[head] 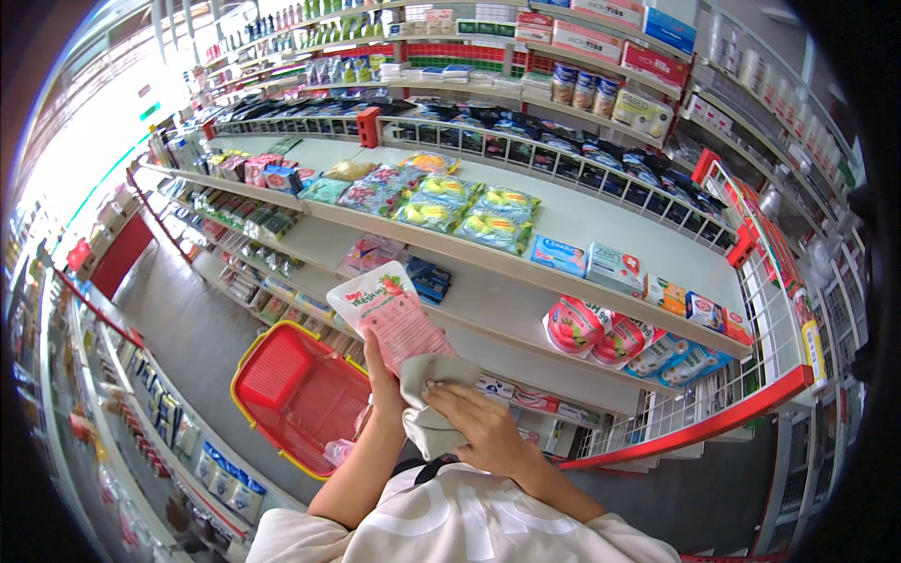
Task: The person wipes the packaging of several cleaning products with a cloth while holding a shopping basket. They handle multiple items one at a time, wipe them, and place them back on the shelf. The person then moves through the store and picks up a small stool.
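Observation:
A pink and white refill pouch (405,317) with strawberry print is in my left hand (383,376), tilted, its back with small writing facing me. My right hand (475,422) presses a grey-green cloth (431,405) against the pouch's lower end. The cloth hides that end of the pouch. Both hands are in front of my chest, short of the shelf unit. Beyond them, similar red and white pouches (577,324) stand on the second shelf, beside blue hand soap pouches (658,355).
A red plastic basket (281,373) with a yellow rim is on the floor at the left, a pink item (339,450) inside. The top shelf (598,211) bears green pouches (496,218) and soap boxes (616,269). A red-edged wire side panel (704,415) bounds the right.

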{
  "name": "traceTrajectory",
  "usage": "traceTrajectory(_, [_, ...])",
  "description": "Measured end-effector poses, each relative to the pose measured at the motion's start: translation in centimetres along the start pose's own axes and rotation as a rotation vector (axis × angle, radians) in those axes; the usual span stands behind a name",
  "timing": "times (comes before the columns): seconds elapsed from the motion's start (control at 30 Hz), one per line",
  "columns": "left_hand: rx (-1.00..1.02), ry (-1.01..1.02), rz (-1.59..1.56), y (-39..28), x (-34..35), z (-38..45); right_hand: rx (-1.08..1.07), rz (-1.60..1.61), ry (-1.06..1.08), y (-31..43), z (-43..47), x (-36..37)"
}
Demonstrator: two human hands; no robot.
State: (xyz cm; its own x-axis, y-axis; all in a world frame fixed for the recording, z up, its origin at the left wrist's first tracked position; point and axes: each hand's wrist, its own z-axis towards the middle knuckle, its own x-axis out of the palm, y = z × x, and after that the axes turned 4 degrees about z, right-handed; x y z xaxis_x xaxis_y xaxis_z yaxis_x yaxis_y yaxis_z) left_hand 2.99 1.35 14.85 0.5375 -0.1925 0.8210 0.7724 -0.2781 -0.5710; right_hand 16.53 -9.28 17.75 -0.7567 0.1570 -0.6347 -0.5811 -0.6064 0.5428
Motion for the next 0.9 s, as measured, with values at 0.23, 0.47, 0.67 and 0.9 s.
traceTrajectory(0.23, [0.003,0.122,-0.078,-2.9,-0.2,-0.4,0.142,0.273,-0.044,-0.3,1.0,-4.2])
traceTrajectory(0.47, [0.032,0.093,0.09,-0.3,0.0,-3.8,-0.053,-0.159,-0.043,-0.2,9.0,-2.2])
traceTrajectory(0.67, [0.057,-0.098,-0.155,0.9,-2.2,-3.1,0.087,-0.217,0.199,-0.9,9.2,2.6])
traceTrajectory(0.9, [0.082,-0.133,-0.197,0.9,-3.8,-2.0,0.08,-0.311,0.238,-0.6,7.1,2.9])
